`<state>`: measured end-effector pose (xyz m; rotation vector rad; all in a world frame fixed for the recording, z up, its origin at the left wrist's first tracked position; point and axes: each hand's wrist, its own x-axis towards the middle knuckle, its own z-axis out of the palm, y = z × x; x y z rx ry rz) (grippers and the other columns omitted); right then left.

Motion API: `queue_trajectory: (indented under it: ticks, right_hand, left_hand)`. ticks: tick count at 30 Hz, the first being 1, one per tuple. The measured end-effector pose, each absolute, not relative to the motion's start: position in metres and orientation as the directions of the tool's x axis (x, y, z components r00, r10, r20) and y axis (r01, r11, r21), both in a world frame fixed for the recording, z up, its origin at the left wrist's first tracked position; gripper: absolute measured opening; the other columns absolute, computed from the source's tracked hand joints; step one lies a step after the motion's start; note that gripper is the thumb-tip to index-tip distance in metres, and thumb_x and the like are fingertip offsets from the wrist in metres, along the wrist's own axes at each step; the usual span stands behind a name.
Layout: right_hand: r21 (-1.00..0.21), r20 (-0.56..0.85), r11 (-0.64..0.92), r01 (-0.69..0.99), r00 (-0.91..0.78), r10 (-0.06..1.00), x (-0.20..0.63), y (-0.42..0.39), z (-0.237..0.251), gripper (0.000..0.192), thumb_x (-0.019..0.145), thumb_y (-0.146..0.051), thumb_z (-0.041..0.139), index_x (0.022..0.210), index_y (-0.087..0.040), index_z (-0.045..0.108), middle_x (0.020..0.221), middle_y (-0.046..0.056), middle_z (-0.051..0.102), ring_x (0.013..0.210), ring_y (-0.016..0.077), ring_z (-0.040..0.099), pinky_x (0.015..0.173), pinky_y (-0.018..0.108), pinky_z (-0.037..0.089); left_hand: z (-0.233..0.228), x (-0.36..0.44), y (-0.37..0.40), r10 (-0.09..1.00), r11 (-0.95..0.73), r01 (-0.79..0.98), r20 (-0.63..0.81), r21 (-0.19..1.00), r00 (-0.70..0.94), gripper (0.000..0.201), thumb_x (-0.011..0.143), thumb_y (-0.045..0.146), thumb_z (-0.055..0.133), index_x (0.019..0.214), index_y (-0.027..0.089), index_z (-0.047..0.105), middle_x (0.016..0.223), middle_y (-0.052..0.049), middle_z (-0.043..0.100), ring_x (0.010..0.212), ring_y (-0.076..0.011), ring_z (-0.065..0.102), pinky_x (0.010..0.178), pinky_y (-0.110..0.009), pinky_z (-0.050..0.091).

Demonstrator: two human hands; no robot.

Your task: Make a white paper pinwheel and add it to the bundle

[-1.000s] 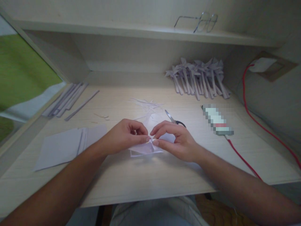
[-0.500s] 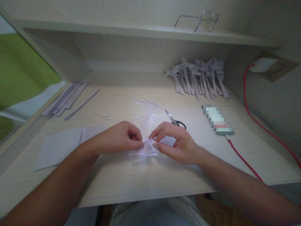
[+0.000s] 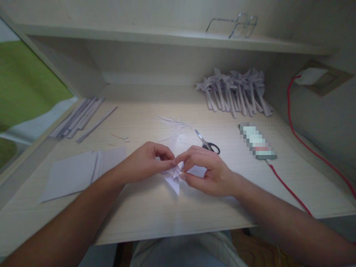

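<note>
Both hands are meeting at mid-desk [image 3: 172, 211]. The left hand [image 3: 147, 161] is pinching the folded white paper piece [image 3: 174, 177], its fingers [image 3: 167, 163] nearly closed on the upper edge. The right hand [image 3: 207, 170] is gripping the same piece from the other side, thumb and forefinger pressed together on it. The piece is lying just above the desk surface between the two hands, its pointed tip aiming toward the person, long axis running roughly near-to-far. Scissors [image 3: 207, 142] are lying just behind the right hand; paper sheets [image 3: 75, 172] are resting to the left.
</note>
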<state>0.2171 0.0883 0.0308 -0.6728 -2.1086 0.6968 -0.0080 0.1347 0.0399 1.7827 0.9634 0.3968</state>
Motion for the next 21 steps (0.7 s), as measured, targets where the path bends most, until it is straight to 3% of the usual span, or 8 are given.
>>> queue_trajectory:
  ticks: [9,12,15,18,21]
  right_hand:
    - [-0.602,0.506,0.746,0.284,-0.588,0.632,0.217,0.087,0.030,0.012,0.084,-0.011,0.062,0.084,-0.023,0.059,0.090,0.007,0.071,0.085,0.0213,0.065,0.077,0.037,0.053]
    - [-0.594,0.487,0.730,0.338,-0.572,0.661,0.217,0.086,0.027,0.012,0.085,-0.011,0.060,0.085,-0.023,0.058,0.087,0.006,0.068,0.083,0.0211,0.064,0.074,0.035,0.052]
    - [-0.582,0.473,0.704,0.408,-0.534,0.700,0.218,0.087,0.024,0.008,0.088,-0.014,0.060,0.086,-0.022,0.058,0.088,0.007,0.066,0.084,0.0213,0.064,0.075,0.035,0.052]
    - [-0.527,0.483,0.696,0.487,-0.502,0.717,0.218,0.088,0.022,0.008,0.090,-0.017,0.059,0.085,-0.022,0.056,0.087,0.007,0.065,0.081,0.0211,0.062,0.071,0.034,0.050]
    - [-0.455,0.492,0.713,0.534,-0.516,0.701,0.217,0.089,0.022,0.008,0.091,-0.017,0.058,0.084,-0.020,0.056,0.085,0.008,0.066,0.078,0.0214,0.061,0.068,0.034,0.049]
  left_hand:
    - [0.034,0.000,0.134,0.802,-0.003,0.279,-0.165,0.960,0.573,0.016,0.081,0.031,0.074,0.080,0.015,0.076,0.071,-0.002,0.070,0.064,-0.0131,0.059,0.061,-0.024,0.046]
    - [0.031,0.001,0.134,0.828,0.047,0.212,-0.157,0.976,0.539,0.018,0.081,0.032,0.076,0.087,0.016,0.075,0.076,-0.002,0.069,0.068,-0.0138,0.061,0.064,-0.025,0.051]
    - [0.028,0.001,0.134,0.862,0.081,0.163,-0.152,0.983,0.483,0.034,0.078,0.036,0.079,0.105,0.018,0.071,0.091,-0.004,0.071,0.079,-0.0168,0.066,0.064,-0.026,0.055]
    - [0.025,0.001,0.135,0.906,0.089,0.175,-0.153,0.981,0.395,0.055,0.075,0.040,0.082,0.122,0.021,0.063,0.105,-0.007,0.070,0.088,-0.0210,0.068,0.057,-0.026,0.056]
    - [0.023,-0.001,0.138,0.910,0.102,0.249,-0.192,0.963,0.368,0.044,0.076,0.039,0.080,0.112,0.019,0.067,0.093,-0.005,0.069,0.081,-0.0202,0.066,0.053,-0.026,0.054]
